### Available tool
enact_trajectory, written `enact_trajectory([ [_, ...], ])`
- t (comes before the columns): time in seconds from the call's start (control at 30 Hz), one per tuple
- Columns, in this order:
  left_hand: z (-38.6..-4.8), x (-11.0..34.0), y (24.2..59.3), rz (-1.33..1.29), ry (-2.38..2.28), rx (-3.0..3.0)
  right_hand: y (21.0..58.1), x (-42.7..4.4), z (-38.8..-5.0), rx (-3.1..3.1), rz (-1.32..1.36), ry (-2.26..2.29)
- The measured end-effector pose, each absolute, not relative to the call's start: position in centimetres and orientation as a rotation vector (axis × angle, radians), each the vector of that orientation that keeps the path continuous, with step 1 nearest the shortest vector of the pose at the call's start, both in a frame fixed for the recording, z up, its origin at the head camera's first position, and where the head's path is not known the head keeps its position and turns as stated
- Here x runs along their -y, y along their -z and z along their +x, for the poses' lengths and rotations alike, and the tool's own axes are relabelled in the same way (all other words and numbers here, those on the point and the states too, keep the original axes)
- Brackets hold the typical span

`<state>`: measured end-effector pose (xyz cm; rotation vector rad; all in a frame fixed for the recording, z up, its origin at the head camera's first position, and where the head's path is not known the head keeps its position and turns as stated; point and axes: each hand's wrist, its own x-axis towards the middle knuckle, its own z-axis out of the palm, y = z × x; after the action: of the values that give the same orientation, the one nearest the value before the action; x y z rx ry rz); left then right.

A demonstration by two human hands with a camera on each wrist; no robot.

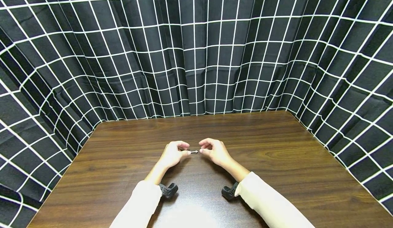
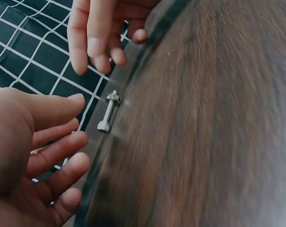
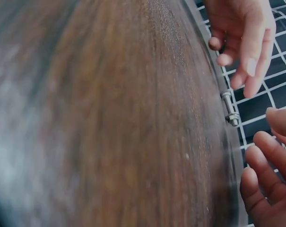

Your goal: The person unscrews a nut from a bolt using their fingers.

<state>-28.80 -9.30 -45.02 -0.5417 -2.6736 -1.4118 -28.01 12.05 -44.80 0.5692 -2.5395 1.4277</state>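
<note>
A small silver bolt (image 1: 193,152) with a nut near one end lies on the brown table between the two hands. The left hand (image 1: 174,154) is just left of it and the right hand (image 1: 215,152) just right, both with relaxed, slightly bent fingers. In the left wrist view, a gap separates the bolt (image 2: 108,113) from the left hand (image 2: 34,151) and the right hand (image 2: 107,30). The right wrist view shows the bolt (image 3: 229,108) untouched too, its nut end toward the right hand (image 3: 270,175), its head end toward the left hand (image 3: 244,40).
The wooden table (image 1: 261,142) extends around both hands. Dark curtains (image 1: 202,50) with a white grid stand behind it and along both sides. Each wrist wears a black strap-like mount, the left one (image 1: 169,190) and the right one (image 1: 229,191), close above the tabletop.
</note>
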Motion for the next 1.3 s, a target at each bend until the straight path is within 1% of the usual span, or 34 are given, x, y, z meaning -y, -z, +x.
enact_trajectory([
  [0.53,-29.0,7.8,44.9,-0.367,1.163,2.740,45.0,-10.8,-28.5,2.617,0.477,-1.368],
  [0.8,-28.6,7.5,44.7,-0.375,1.035,2.791,44.6,-10.5,-28.6,2.713,0.402,-1.309],
  [1.03,-28.4,7.4,44.8,-0.353,0.942,2.800,44.1,-10.1,-28.8,2.779,0.428,-1.212],
  [1.3,-28.5,7.2,45.1,-0.373,0.939,2.768,44.6,-10.4,-29.3,2.772,0.405,-1.172],
])
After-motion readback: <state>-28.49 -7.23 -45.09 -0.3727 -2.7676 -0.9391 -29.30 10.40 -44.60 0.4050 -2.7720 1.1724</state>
